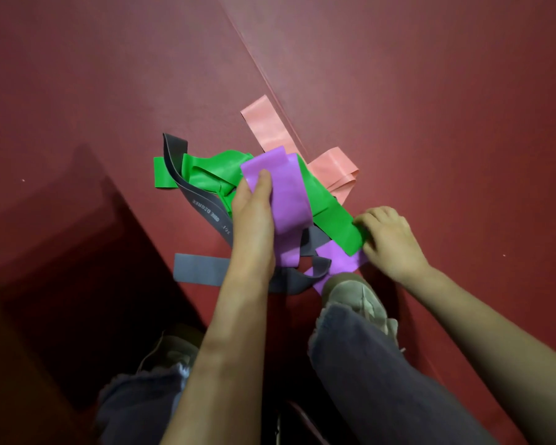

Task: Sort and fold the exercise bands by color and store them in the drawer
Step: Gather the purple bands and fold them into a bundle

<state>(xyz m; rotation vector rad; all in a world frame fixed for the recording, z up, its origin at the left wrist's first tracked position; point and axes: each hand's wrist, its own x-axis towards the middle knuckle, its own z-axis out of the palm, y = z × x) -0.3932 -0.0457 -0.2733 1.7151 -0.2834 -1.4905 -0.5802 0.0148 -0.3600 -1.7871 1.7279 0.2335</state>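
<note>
A tangle of exercise bands lies on the dark red floor in the head view. My left hand (253,216) grips a folded purple band (286,191), thumb on top, and lifts it over the pile. My right hand (387,239) pinches the near end of a green band (331,210) that runs back into a crumpled green heap (206,175). A grey band printed with white letters (203,210) curls on the left. Another grey strip (199,269) lies flat near my left arm. Pink bands (270,126) lie behind the pile. No drawer is in view.
My two shoes and trouser legs (360,303) stand close to the pile; the right shoe rests on a purple end (344,261). A seam (260,69) crosses the floor diagonally. A dark shadow (77,284) covers the lower left.
</note>
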